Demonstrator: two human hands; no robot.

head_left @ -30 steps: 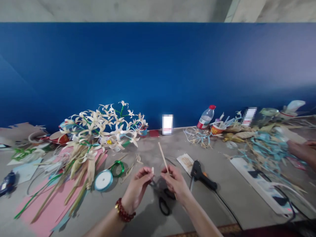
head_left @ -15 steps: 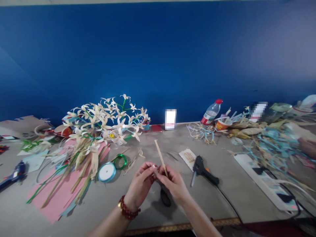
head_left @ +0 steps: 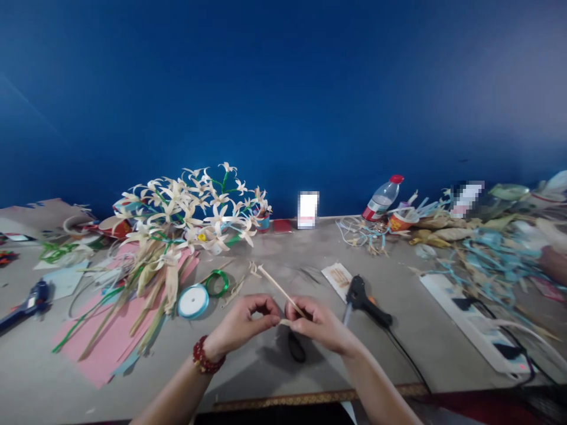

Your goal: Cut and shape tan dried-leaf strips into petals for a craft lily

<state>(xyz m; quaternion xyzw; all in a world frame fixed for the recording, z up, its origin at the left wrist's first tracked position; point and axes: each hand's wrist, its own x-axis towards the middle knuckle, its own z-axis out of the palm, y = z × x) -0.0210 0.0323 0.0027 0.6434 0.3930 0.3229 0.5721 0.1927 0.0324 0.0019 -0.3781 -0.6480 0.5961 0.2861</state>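
In my right hand (head_left: 316,324) is a thin pale stick (head_left: 279,286), its free end pointing up and left. A small cream strip (head_left: 286,322) shows between my hands at the right fingertips. My left hand (head_left: 248,321), with a red bead bracelet at its wrist, is curled, its thumb tip beside the strip; whether it grips the strip is too small to tell. Beneath my hands lie black scissor handles (head_left: 296,348). Left of my hands are a ribbon spool (head_left: 193,300) and a green ribbon roll (head_left: 217,283).
White flowers (head_left: 190,206) stand at the back left over pink paper (head_left: 97,348). A black glue gun (head_left: 367,302) lies right of my hands, its cord running to the front edge. Further right are a power strip (head_left: 476,327), a bottle (head_left: 383,198) and another person's blurred hand (head_left: 553,262).
My hands have moved slightly apart, the left one shifting left. The stick has tilted further left, and the strip between my hands shows more clearly.
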